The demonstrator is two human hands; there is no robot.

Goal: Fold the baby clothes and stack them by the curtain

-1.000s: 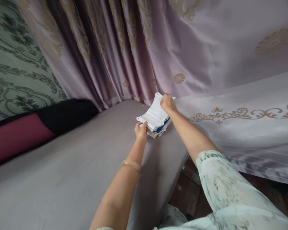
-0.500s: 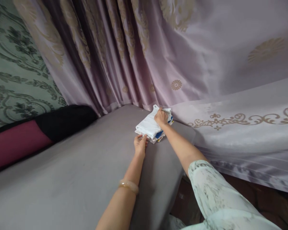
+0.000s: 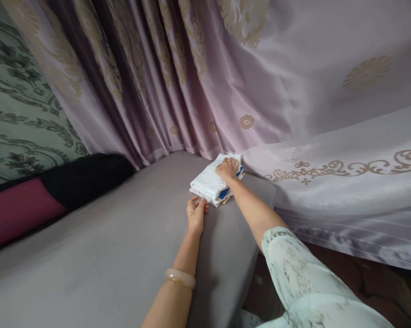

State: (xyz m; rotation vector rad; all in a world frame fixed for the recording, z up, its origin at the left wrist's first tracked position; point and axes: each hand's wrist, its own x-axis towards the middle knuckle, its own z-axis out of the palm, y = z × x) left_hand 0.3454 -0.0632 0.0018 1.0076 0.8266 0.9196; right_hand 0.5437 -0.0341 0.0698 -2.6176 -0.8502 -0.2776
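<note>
A small stack of folded cloths (image 3: 208,178) lies near the far right corner of the grey padded surface (image 3: 123,241). The top piece is white, and blue and yellow show at the edges of the layers below. My right hand (image 3: 227,168) rests on top of the white cloth with its fingers spread out flat. Just in front of the stack's near corner is my left hand (image 3: 196,213), its fingers loosely bent and apart, with nothing seen in them. A pale bangle (image 3: 180,278) circles my left wrist.
Lilac curtains (image 3: 191,91) with gold patterns hang right behind the surface. A black and maroon cushion-like bolster (image 3: 85,182) runs along the left side, against green patterned wallpaper (image 3: 24,105). Dark floor (image 3: 270,287) shows beyond the right edge.
My right hand has gone from gripping the white cloth's edge to lying flat on it, and the raised far corner is down. My left hand has drawn slightly back from the stack.
</note>
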